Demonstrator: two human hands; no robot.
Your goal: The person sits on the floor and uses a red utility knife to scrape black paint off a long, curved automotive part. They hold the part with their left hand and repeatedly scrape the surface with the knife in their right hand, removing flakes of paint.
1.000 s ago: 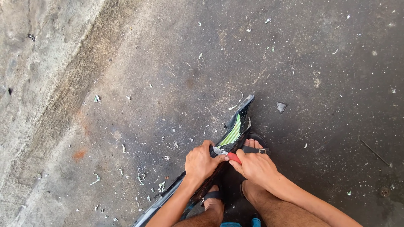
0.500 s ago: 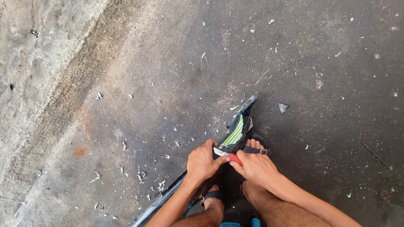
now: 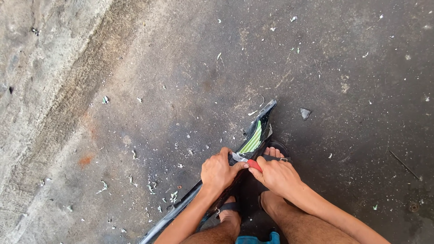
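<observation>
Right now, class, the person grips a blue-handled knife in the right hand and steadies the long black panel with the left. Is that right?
Not quite: the head view shows a red handle. The right hand grips the red-handled knife; the left hand steadies the long black panel.

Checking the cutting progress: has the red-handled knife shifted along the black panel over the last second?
Barely. The knife sits slightly nearer the panel's green-striped end; its blade tip moved a little that way. Both the left hand and right hand grip as before.
</observation>
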